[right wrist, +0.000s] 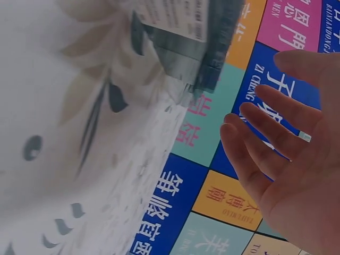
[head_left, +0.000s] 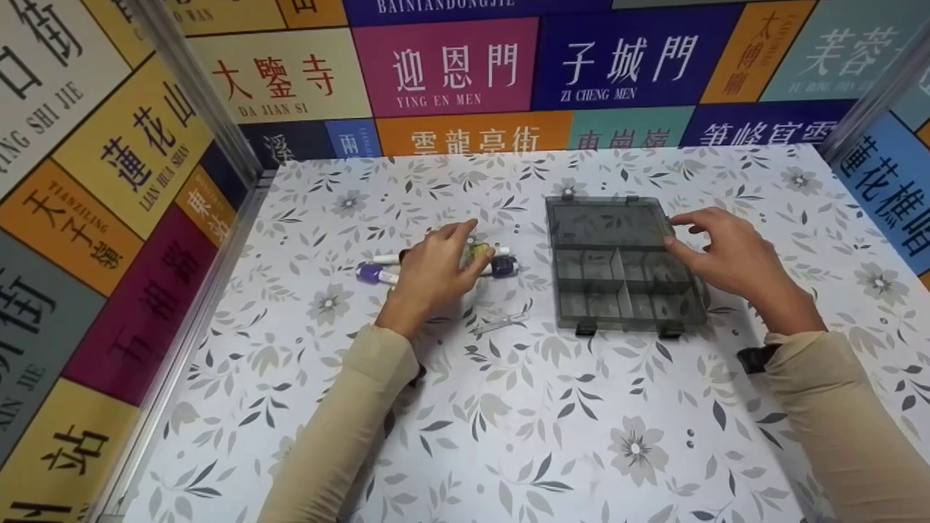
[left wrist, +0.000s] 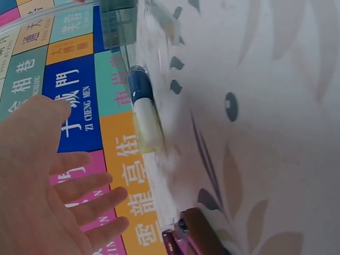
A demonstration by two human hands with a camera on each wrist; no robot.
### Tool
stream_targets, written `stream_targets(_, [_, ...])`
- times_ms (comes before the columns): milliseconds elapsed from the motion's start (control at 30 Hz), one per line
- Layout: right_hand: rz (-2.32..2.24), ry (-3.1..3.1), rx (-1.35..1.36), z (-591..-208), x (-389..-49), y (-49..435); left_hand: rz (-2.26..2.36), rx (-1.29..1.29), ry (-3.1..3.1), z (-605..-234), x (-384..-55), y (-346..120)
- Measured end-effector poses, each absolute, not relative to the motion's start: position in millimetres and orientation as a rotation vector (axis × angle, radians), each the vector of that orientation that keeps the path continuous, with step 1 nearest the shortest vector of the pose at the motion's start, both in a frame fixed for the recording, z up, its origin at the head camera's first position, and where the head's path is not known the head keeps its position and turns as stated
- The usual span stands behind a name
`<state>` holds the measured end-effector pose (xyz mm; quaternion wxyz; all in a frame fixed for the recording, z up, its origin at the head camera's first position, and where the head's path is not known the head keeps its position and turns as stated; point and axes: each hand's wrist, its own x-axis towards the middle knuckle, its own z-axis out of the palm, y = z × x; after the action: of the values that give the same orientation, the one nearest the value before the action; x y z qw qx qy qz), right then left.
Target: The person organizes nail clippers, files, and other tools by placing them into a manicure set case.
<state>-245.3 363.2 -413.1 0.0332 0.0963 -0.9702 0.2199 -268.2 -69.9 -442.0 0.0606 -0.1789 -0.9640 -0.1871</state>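
A smoky see-through compartment box (head_left: 625, 265) lies flat on the table, with dark latches along its front edge. My right hand (head_left: 734, 254) is at the box's right edge, fingers loosely bent and thumb apart; in the right wrist view the hand (right wrist: 287, 143) holds nothing. Over a small group of pens is my left hand (head_left: 436, 272), its fingers spread and empty in the left wrist view. A purple-ended pen (head_left: 369, 273), a dark-capped pen (head_left: 504, 266) and a small yellowish item (head_left: 479, 253) show around it. Whether the left hand touches them I cannot tell.
Thin clear pieces (head_left: 500, 322) lie between the left hand and the box. The table (head_left: 508, 450) has a white leaf-and-flower cover. Panels with coloured lettering (head_left: 450, 65) stand behind it and at both sides.
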Motion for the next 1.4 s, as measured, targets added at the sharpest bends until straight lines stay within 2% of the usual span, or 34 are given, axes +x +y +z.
stream_targets(900, [0.845, -2.781, 0.334, -445.4, -238.0, 379.2, -0.651, -0.508, -2.964, -462.2, -277.4, -61.1])
stream_targets(1400, [0.859, -2.853, 0.223, -448.2, -237.7, 379.7, -0.801, -0.452, -2.985, -465.7, -286.7, -51.6])
